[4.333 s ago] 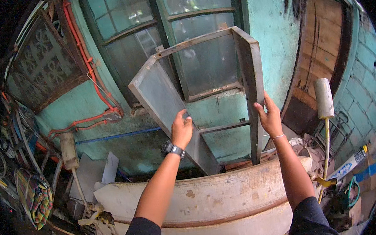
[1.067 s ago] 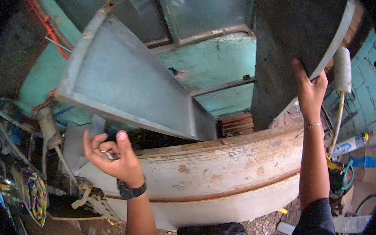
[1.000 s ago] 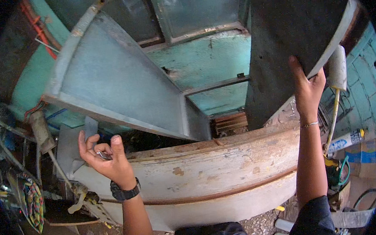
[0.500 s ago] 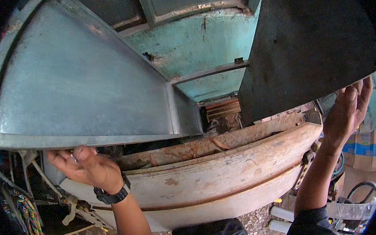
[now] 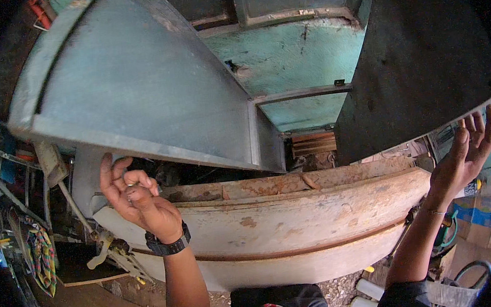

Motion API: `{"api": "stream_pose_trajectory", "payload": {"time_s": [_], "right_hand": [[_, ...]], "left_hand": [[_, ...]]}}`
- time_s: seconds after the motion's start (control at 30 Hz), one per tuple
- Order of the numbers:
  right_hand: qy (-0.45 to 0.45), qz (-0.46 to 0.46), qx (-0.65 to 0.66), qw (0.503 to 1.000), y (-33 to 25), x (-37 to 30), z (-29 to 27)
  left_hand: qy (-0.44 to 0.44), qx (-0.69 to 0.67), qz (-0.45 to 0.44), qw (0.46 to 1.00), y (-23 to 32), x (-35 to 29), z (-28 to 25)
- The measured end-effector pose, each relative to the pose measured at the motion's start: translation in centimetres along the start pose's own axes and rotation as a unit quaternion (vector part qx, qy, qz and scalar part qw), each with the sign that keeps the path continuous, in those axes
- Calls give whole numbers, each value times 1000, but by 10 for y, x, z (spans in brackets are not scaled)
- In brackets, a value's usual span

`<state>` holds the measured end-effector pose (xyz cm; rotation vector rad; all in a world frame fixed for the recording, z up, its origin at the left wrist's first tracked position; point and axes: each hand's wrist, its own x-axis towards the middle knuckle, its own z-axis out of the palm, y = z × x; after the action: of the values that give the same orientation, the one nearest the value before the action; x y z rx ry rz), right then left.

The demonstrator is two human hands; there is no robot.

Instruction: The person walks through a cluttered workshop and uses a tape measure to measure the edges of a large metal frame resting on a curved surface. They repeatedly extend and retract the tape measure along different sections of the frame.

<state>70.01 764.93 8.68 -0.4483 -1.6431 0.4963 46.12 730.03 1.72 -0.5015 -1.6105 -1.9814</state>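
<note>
A large grey-blue framed panel (image 5: 137,93), like a raised compartment door, fills the upper left. My left hand (image 5: 142,199), with a dark watch on its wrist and a ring on one finger, is just below its lower edge. Its fingers are apart, some of them bent, and I see nothing held in them. On the right stands a dark flat panel (image 5: 422,59). My right hand (image 5: 459,157) reaches up to that panel's lower edge, fingers stretched out and tips touching it. Below both panels runs a white, rust-stained curved body part (image 5: 274,220).
Behind the panels is a worn turquoise wall (image 5: 290,57) of metal. Metal rods and a patterned cloth (image 5: 42,259) are at the left. White cylinders (image 5: 369,291) lie on the ground at lower right, near a black hoop (image 5: 474,274) and cardboard (image 5: 481,218).
My left hand has come away from the left panel's lower edge, and its fingers have loosened. The right hand stays at the dark panel's edge, fingers straighter. The whole view has shifted slightly.
</note>
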Motion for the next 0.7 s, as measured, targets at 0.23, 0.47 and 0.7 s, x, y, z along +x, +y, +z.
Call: {"api": "stream_pose_trajectory", "payload": {"time_s": [0.23,0.47,0.7], "right_hand": [[-69,51,76,993,-28,7,16],[-21,97,123,987,-12,6,59],[23,70,126,989,-24,6,36]], "left_hand": [[-86,-42,-90,991,3,40,-14],[-32,234,57,970,29,46,25],[-15,193,158,968,52,41,12]]}}
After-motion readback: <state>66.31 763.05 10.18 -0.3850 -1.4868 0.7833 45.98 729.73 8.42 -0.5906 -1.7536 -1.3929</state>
